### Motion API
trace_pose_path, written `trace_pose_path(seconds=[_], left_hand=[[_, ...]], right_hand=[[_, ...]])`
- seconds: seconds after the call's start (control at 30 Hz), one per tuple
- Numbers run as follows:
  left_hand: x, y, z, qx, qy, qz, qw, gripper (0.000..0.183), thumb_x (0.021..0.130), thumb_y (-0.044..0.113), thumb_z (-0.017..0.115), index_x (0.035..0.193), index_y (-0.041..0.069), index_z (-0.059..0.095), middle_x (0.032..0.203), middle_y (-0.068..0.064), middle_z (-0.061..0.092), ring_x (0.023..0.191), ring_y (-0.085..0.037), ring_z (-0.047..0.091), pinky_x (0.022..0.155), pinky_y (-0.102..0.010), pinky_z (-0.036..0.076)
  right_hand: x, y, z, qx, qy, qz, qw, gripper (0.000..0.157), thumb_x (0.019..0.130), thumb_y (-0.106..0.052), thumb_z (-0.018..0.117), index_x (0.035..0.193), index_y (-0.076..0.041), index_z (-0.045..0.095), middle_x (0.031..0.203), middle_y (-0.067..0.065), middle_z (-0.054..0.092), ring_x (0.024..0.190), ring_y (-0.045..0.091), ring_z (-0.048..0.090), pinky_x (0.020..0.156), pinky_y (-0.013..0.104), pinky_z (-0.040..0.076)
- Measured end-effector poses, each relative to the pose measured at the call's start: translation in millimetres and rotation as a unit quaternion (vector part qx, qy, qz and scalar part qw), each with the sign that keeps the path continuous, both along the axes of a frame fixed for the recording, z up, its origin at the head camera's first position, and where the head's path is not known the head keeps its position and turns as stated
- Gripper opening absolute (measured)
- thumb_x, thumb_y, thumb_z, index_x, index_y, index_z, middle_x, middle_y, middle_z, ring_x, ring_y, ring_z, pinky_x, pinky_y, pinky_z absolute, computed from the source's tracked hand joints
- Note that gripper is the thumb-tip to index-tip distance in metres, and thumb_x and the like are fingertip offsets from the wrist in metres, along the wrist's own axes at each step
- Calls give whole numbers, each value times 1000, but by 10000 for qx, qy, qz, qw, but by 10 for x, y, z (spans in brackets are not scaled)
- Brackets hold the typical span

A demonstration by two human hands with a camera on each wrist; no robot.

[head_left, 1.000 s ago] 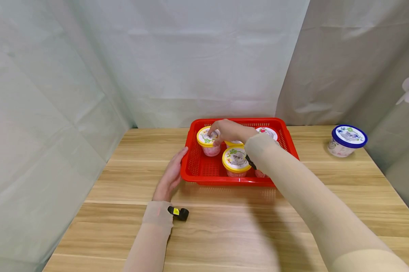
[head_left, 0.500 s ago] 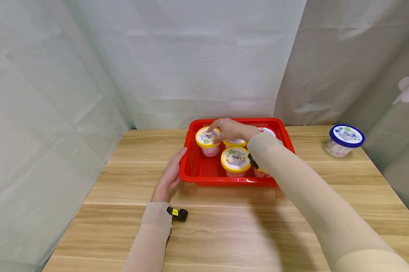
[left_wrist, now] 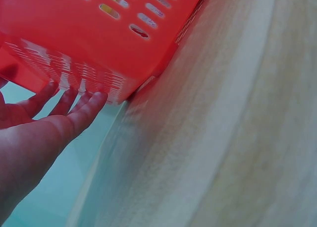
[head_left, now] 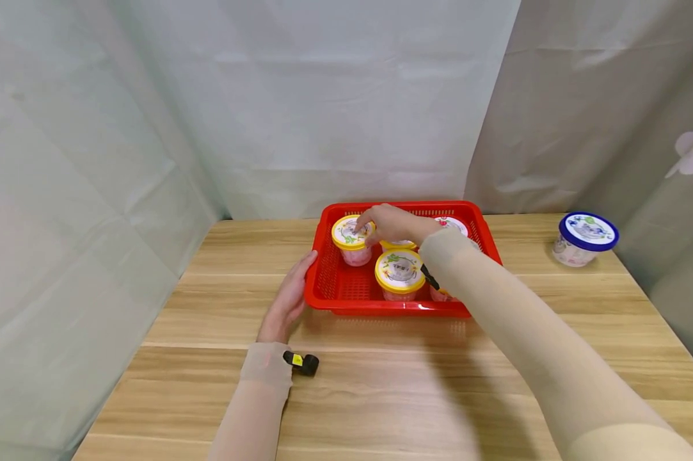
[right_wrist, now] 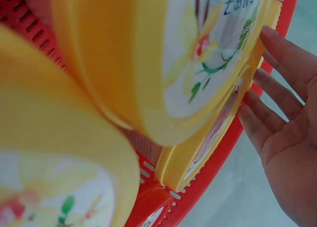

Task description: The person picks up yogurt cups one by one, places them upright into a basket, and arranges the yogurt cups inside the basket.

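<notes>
A red plastic basket [head_left: 352, 303] stands on the table, holding several ice-cream-style tubs with printed lids. My left hand [head_left: 291, 288] touches the basket's left side. In the left wrist view its fingers [left_wrist: 89, 108] stretch out against the slotted outer wall. My right hand [head_left: 392, 224] is over the back of the basket, its fingertips at the lid of the back-left yellow-lidded tub [head_left: 356, 256]. In the right wrist view the right fingers [right_wrist: 280, 88] look fairly straight beside the yellow lids. Another yellow-lidded tub [head_left: 400, 270] sits in front, while the right arm partly hides the tubs further right.
A blue-lidded tub [head_left: 588, 234] stands alone at the table's back right. The wooden table [head_left: 358, 390] stretches in front of the basket. Pale curtains [head_left: 346, 115] hang behind and along both sides.
The right fingertips have shifted very slightly over the back-left lid. My left hand stays against the basket, and the tubs keep their places.
</notes>
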State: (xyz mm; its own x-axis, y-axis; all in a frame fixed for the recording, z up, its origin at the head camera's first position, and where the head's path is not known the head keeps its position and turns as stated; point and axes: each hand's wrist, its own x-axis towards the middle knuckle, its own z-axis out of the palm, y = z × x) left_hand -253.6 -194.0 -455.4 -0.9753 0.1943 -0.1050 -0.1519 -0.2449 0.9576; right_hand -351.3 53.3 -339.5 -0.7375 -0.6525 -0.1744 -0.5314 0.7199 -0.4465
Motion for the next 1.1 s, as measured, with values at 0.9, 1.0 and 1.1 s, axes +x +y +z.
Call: trace_pose_path(seconds=[0.9, 1.0, 1.1], left_hand=[[-35, -1, -7, -27, 65, -40, 10000, 58, 112, 45, 42, 156, 7, 39, 147, -20, 47, 119, -20, 57, 94, -26, 54], [-40, -2, -7, -28, 60, -67, 10000, 59, 112, 46, 42, 157, 8, 38, 149, -21, 45, 120, -20, 57, 94, -26, 54], [-41, -10, -6, -74, 19, -54, 10000, 59, 111, 47, 43, 157, 10, 39, 150, -20, 46, 119, -20, 57, 95, -26, 55]], right_hand=[[-40, 163, 138, -476, 95, 224, 9986, 45, 97, -19, 75, 140, -10, 65, 150, 10, 56, 143, 31, 43, 121, 51, 31], [-39, 238, 176, -470, 106, 246, 9985, 49, 98, -20, 74, 144, -11, 62, 153, 9, 54, 147, 31, 40, 122, 52, 30], [-36, 325, 206, -480, 103, 207, 9986, 51, 98, -22, 73, 147, -12, 60, 155, 8, 52, 149, 31, 38, 122, 54, 29]])
